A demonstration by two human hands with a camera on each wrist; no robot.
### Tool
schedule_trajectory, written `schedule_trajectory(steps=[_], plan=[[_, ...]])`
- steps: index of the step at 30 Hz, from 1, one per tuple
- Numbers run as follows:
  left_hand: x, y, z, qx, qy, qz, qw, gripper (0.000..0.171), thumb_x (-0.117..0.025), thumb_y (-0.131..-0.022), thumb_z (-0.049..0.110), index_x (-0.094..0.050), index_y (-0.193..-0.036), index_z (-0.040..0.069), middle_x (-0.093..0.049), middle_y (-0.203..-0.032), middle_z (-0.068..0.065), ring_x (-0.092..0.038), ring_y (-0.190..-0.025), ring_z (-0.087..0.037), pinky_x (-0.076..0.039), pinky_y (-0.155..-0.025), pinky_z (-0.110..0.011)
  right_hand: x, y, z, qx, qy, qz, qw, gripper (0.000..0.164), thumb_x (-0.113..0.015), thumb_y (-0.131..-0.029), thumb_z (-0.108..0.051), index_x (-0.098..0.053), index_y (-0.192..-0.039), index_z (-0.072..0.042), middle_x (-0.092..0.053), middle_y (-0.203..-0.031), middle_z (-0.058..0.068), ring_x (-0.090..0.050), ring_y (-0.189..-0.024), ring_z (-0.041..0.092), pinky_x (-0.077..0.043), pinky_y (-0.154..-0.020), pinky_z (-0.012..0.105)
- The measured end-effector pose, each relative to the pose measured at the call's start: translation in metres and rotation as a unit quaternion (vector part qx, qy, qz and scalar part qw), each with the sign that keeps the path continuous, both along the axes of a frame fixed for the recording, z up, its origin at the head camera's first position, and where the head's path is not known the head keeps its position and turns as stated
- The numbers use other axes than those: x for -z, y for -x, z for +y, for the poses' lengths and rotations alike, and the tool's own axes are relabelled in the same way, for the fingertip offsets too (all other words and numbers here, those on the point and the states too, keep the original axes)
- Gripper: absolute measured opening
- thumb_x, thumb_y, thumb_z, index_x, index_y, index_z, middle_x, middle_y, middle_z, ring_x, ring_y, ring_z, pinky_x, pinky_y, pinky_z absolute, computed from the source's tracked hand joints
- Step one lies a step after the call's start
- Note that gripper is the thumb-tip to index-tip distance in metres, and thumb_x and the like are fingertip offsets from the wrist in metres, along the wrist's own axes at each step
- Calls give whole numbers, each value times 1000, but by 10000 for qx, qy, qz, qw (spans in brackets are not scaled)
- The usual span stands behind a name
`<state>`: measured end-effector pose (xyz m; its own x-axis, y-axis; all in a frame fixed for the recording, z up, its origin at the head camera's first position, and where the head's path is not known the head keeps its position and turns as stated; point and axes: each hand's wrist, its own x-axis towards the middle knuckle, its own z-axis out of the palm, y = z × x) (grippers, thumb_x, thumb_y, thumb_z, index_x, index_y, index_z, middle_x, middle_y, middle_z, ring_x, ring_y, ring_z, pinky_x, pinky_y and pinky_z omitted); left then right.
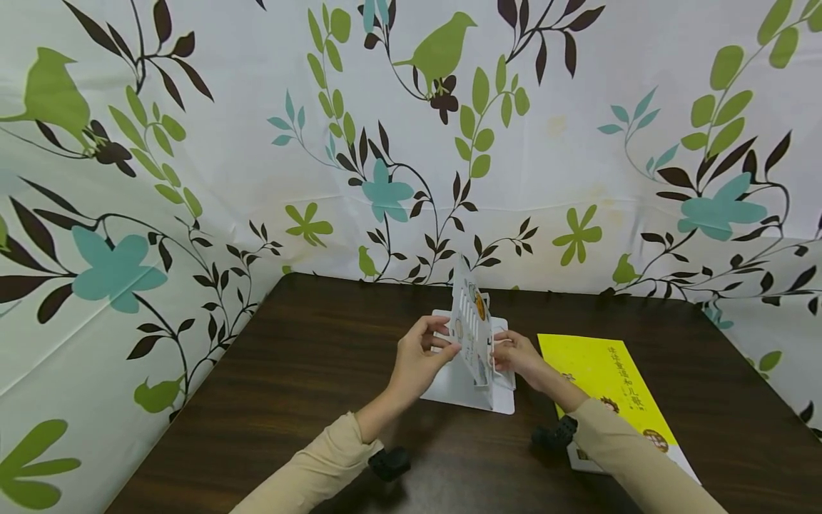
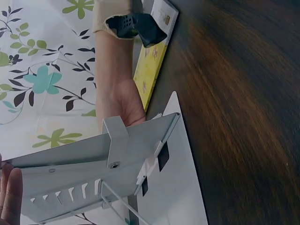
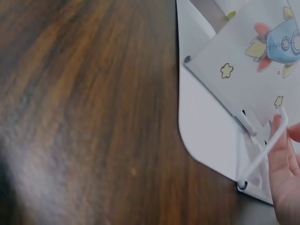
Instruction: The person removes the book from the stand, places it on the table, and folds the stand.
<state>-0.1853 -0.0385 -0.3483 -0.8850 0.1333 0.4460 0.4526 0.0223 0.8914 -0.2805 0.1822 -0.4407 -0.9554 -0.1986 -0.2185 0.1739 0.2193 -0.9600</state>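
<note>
White stand getting handled

Patterned cloth is hanging behind the worktop, dark wood stretching to its left edge. Yellow book is lying toward the right edge. Stand's sitting nearer the far edge, left hand at it, thumb and fingers parted (can't tell if gripping), right hand pinching its wire arm.

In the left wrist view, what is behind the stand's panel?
The right hand, yellow book and patterned cloth show; the panel covers the rest of that hand.
</note>
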Motion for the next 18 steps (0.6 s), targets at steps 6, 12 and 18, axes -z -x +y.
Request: schedule_trajectory(steps=[6, 12, 18], plan=[[17, 10, 5, -80, 19, -106, 9999, 38, -68, -77, -3, -54, -112, -4, -56, -94, -19, -63, -77, -23, -50, -59, -19, -1, 1, 4, 33, -108, -60, 9999, 41, -52, -89, -5, -37, -125, 7, -56, -84, 8, -54, -66, 14, -50, -60, 23], [20, 12, 5, -174, 180, -25, 9997, 38, -70, -76, 2, -56, -111, 0, -58, -93, -15, -63, -76, -21, -51, -60, -20, -3, -2, 5, -36, -192, -32, 9998, 44, -52, -89, -6, -36, -127, 7, -57, -89, 10, -55, -69, 15, -51, -63, 24], [9, 7, 1, -43, 318, 59, 9995, 37, -69, -76, -2, -55, -109, -6, -58, -92, -20, -62, -78, -27, -50, -59, -19, -6, -6, 4, 41, -482, 150, 9987, 43, -52, -89, -7, -38, -128, 8, -58, -95, 16, -59, -74, 16, -53, -70, 30]])
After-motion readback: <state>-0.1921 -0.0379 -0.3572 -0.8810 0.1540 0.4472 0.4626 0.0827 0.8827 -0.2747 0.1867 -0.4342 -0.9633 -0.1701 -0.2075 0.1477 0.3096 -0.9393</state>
